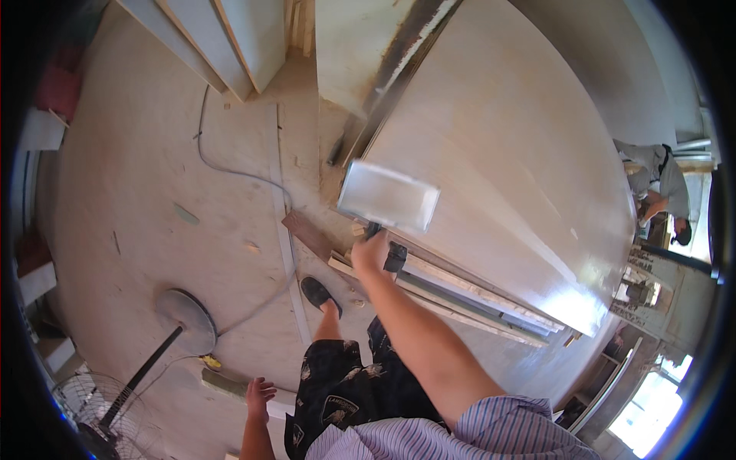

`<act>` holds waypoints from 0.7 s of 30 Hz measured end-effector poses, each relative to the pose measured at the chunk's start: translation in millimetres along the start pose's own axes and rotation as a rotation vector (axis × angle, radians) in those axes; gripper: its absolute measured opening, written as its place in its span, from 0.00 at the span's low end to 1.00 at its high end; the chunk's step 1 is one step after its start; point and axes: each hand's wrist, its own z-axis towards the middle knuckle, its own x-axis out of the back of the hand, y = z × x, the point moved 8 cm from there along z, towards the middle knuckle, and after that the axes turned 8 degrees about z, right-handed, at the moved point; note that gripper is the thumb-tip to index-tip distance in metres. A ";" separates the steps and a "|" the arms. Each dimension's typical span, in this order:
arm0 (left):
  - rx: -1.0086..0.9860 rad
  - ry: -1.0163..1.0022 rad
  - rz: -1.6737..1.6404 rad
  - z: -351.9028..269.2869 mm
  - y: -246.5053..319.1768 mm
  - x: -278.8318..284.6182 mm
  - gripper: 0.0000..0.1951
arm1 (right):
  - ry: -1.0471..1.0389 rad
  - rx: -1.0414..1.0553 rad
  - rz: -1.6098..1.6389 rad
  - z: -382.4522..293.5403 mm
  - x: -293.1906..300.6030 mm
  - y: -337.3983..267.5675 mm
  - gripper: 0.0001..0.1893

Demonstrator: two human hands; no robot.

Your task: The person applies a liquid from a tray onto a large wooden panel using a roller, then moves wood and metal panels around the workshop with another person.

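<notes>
My right hand [371,250] is closed around the black handle of a tool with a flat rectangular pale plate [389,196], somewhat blurred. A black block-like part [395,257], perhaps a battery, juts out beside the hand. The plate overlaps, in this view, the near left edge of a large smooth pale panel [489,132]; whether it touches the panel I cannot tell. My left hand [260,397] hangs at the lower left with its fingers apart and holds nothing, over the floor near a short board [223,384].
Long wooden strips [448,287] lie along the panel's near side. A cable [244,173] crosses the floor. A pedestal fan's round base [185,322] stands at left. Boards [253,46] lean at the top. Another person [661,178] bends at the far right.
</notes>
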 end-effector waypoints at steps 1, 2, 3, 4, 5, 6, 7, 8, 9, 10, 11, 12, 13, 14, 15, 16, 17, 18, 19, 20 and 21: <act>0.016 -0.001 0.023 0.7 -1.3 3.7 0.23 | 0.007 0.018 -0.001 -19.1 -0.1 4.9 0.24; 0.034 0.000 0.048 0.9 -2.9 7.7 0.22 | 0.012 0.007 0.009 -26.9 -0.4 10.1 0.24; 0.030 0.003 0.066 1.9 -2.9 13.8 0.22 | -0.040 -0.078 0.033 -37.2 -3.1 15.7 0.25; 0.040 0.017 0.066 1.8 -4.6 21.4 0.22 | -0.097 -0.162 0.057 -46.2 -7.8 20.9 0.26; 0.052 0.036 0.065 0.5 -7.1 30.0 0.22 | -0.084 -0.139 0.072 -42.9 -11.4 16.5 0.25; 0.052 0.040 0.059 1.2 -8.4 35.1 0.22 | -0.064 -0.115 0.089 -27.1 -13.8 9.5 0.24; 0.052 0.047 0.076 -0.3 -7.2 37.3 0.22 | 0.001 -0.059 0.077 -4.1 -13.6 -0.6 0.21; 0.052 0.069 0.064 -5.7 -6.5 40.9 0.21 | -0.015 -0.094 0.099 22.5 -13.8 -11.9 0.17; 0.049 0.089 0.054 -9.1 -3.7 43.2 0.21 | 0.035 -0.074 0.142 60.2 -11.0 -26.6 0.16; 0.019 0.029 0.052 -5.5 3.6 31.2 0.21 | 0.223 -0.053 0.126 126.4 1.8 -21.4 0.15; 0.011 -0.012 0.071 1.8 8.3 15.2 0.21 | 0.182 -0.092 0.216 222.9 20.1 -4.7 0.13; 0.050 0.078 0.089 -16.0 -3.4 41.3 0.22 | 0.313 0.076 0.270 217.4 26.7 -50.4 0.11; 0.066 0.090 0.113 -15.6 -6.8 38.6 0.24 | 0.197 -0.020 0.330 274.4 47.6 -54.4 0.09; 0.067 0.117 0.141 -17.5 -15.9 46.9 0.24 | 0.066 -0.100 0.270 302.5 65.0 -66.8 0.08; 0.063 0.113 0.146 -12.1 -20.7 42.6 0.24 | 0.127 -0.051 0.248 335.4 99.0 -69.5 0.11; 0.082 0.133 0.157 -13.1 -26.1 45.1 0.24 | 0.070 -0.010 0.190 339.5 113.4 -74.0 0.10; 0.111 0.142 0.180 -22.0 -30.7 51.0 0.24 | 0.021 0.019 0.123 333.5 133.8 -72.5 0.09; 0.130 0.145 0.208 -34.9 -33.5 58.2 0.24 | -0.012 0.074 0.034 312.9 136.9 -69.2 0.09; 0.119 0.100 0.248 -28.4 -30.8 46.3 0.24 | -0.057 0.180 -0.021 309.5 137.9 -37.4 0.09; 0.103 0.077 0.278 -22.0 -26.3 36.0 0.24 | -0.080 0.164 -0.055 275.9 132.4 -4.2 0.10; 0.077 0.026 0.294 -6.1 -14.5 12.6 0.24 | 0.090 0.318 -0.154 273.1 156.7 60.1 0.10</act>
